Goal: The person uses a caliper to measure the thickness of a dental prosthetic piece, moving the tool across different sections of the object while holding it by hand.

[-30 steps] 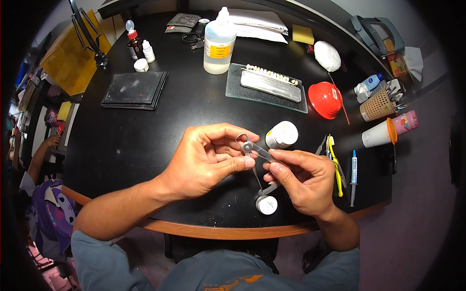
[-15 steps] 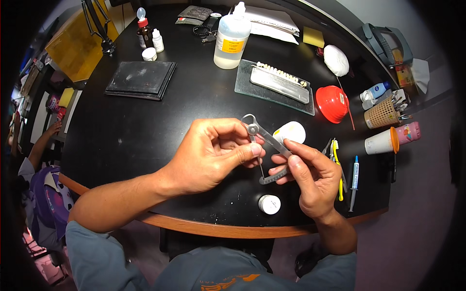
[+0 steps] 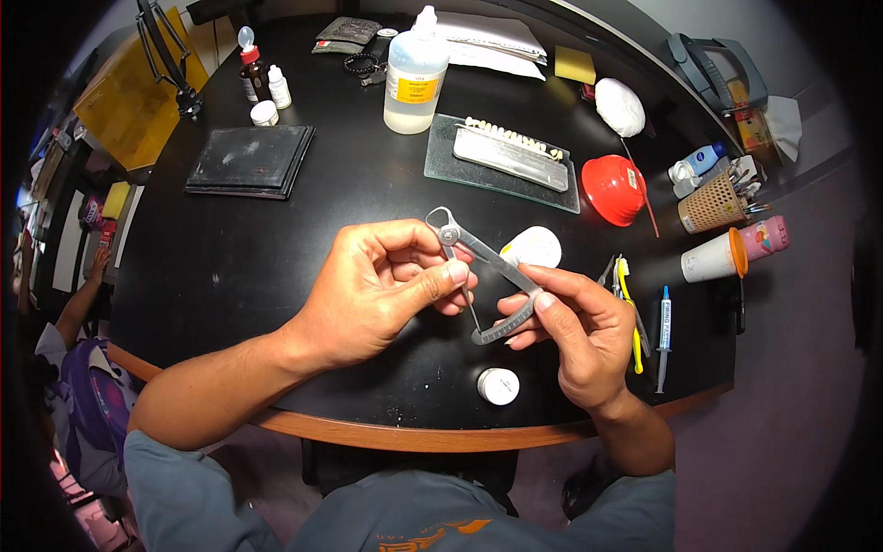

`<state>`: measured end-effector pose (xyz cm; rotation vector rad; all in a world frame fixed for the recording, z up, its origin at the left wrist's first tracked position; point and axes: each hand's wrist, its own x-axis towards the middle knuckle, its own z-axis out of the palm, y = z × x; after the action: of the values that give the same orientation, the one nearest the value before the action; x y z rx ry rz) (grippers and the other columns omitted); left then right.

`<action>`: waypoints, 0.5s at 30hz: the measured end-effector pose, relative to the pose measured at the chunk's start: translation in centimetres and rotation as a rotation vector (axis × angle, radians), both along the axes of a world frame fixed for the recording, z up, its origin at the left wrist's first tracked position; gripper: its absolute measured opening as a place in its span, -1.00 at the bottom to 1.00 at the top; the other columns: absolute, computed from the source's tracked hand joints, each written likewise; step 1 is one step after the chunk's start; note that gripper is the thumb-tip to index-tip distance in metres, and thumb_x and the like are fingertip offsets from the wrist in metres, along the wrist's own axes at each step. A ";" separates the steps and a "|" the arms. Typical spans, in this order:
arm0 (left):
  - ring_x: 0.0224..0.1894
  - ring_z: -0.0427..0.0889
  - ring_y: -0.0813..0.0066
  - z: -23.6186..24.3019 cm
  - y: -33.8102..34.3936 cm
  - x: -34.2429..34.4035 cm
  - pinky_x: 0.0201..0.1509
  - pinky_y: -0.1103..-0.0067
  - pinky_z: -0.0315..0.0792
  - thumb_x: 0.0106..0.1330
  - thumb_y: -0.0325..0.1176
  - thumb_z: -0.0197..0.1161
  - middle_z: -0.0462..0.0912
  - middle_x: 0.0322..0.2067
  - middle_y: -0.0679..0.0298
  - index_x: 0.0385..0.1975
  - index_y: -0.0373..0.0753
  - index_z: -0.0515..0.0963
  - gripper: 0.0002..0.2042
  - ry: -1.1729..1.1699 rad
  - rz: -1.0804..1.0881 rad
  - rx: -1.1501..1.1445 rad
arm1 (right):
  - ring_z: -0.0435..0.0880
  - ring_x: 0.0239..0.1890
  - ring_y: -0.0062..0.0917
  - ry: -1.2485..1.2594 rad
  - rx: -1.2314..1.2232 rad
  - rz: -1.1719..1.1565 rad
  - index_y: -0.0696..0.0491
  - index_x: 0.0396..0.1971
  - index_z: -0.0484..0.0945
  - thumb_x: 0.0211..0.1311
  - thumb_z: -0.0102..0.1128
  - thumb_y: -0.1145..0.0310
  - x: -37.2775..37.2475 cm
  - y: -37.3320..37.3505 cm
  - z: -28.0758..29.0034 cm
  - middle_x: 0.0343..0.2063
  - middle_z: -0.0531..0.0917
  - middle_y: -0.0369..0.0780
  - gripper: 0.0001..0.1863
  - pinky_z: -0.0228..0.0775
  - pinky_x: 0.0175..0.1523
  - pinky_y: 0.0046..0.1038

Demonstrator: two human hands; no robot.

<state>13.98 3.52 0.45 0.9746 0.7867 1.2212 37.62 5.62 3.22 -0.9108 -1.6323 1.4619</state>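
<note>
Over the table's near middle, both hands hold a metal caliper gauge [image 3: 497, 263] with a round pivot and a curved, marked scale. My left hand [image 3: 372, 290] is closed, pinching the thin arm below the pivot between thumb and fingers. The thumb and forefinger of my right hand [image 3: 586, 342] grip the broad arm where it meets the scale. Its other fingers curl under the scale. Behind the caliper is a white container [image 3: 538, 246], partly hidden by the right fingers. A small white-lidded jar [image 3: 498, 386] sits below the scale, apart from both hands.
Rightward lie a yellow toothbrush [image 3: 636, 345] and syringe [image 3: 664, 340]. Farther back are a red bowl [image 3: 613, 189], a glass slab [image 3: 441, 164] bearing a shade guide, a large bottle [image 3: 411, 87] and a black tile [image 3: 248, 158]. Another person's hand [image 3: 100, 262] shows far left.
The whole view has shifted, so the table's contents appear slightly farther left. Both hands keep their hold on the caliper, its marked scale now facing the view more plainly.
</note>
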 end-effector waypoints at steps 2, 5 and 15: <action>-0.24 0.74 0.48 0.0 0.0 0.0 -0.15 0.60 0.66 0.42 -0.48 0.29 0.72 -0.27 0.08 -0.17 -0.43 0.57 -0.86 -0.004 0.000 -0.017 | 0.77 -0.29 -0.51 0.000 -0.001 0.000 0.30 0.13 0.53 0.47 0.05 0.55 0.0 0.0 0.0 -0.21 0.74 0.01 -0.69 0.69 -0.21 -0.57; -0.24 0.74 0.47 0.0 0.0 0.0 -0.16 0.60 0.67 0.42 -0.45 0.30 0.72 -0.27 0.07 -0.17 -0.43 0.57 -0.85 0.003 0.001 -0.035 | 0.77 -0.29 -0.51 0.004 -0.003 0.019 0.29 0.14 0.53 0.47 0.05 0.55 0.1 0.0 -0.1 -0.22 0.73 0.01 -0.69 0.69 -0.21 -0.56; -0.30 0.74 0.51 0.1 0.0 -0.1 -0.19 0.61 0.65 0.41 -0.45 0.30 0.73 -0.29 0.08 -0.22 -0.40 0.56 -0.87 0.043 -0.031 -0.029 | 0.78 -0.14 -0.42 0.035 -0.009 0.077 0.29 0.13 0.55 0.43 0.03 0.61 0.5 0.1 -0.3 -0.09 0.69 -0.02 -0.67 0.74 -0.19 -0.53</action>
<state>13.90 3.48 0.53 0.9887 0.8176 1.1629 38.10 5.73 2.94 -0.8306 -1.6531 1.5301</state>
